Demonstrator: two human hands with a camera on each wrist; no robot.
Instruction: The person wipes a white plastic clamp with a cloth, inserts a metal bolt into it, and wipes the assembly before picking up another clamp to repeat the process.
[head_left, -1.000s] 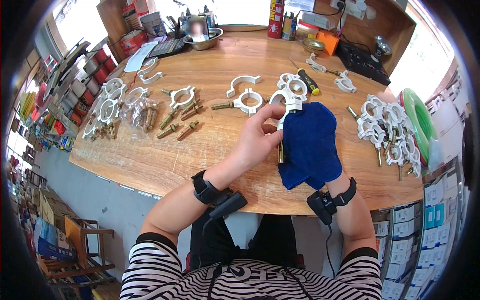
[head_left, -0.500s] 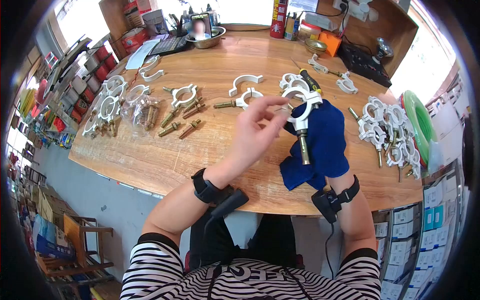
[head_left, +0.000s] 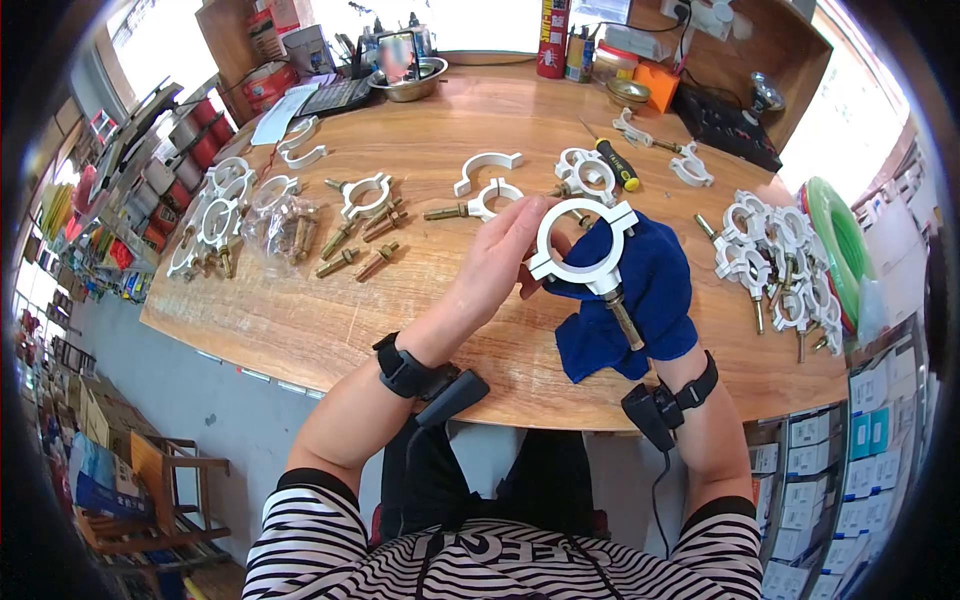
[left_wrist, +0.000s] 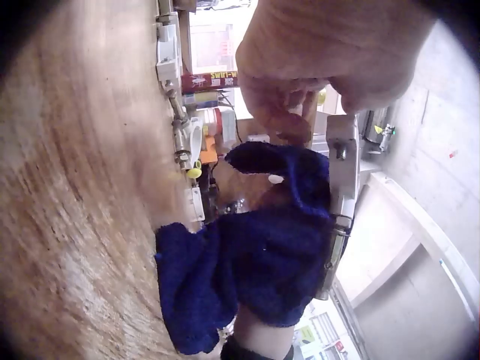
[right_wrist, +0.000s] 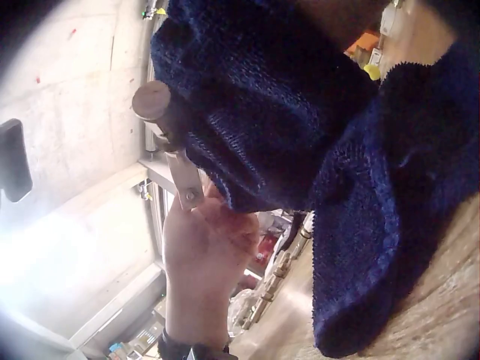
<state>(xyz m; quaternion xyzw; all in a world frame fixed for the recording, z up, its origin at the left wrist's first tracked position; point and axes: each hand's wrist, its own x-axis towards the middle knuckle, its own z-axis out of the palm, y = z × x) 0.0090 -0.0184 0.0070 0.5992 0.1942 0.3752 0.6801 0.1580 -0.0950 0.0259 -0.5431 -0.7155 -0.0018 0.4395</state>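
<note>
A white ring-shaped pipe clamp (head_left: 541, 243) with a brass-coloured anchor bolt (head_left: 627, 322) is held up above the table, its ring facing the head camera and its bolt slanting down to the right. At the ring's left lug, my left hand (head_left: 503, 257) grips the clamp, fingers partly hidden behind it. A dark blue cloth (head_left: 660, 275) covers my right hand, which holds the cloth against the clamp's right and rear side; its fingers are hidden. In the right wrist view the left hand (right_wrist: 206, 255) meets the clamp's lug (right_wrist: 187, 191), with the cloth beside it.
Behind the hands lie more clamps (head_left: 495, 197), a half ring (head_left: 487, 160) and a yellow-black screwdriver (head_left: 617, 165). Loose bolts (head_left: 376, 262) and a plastic bag of bolts (head_left: 285, 225) are left. A clamp pile (head_left: 770, 250) and green hose coil (head_left: 838, 245) stand right.
The clamp has turned from nearly edge-on to face the head camera, its bolt swinging to the lower right. The left hand let go, drew back, and came back to the clamp's left side.
</note>
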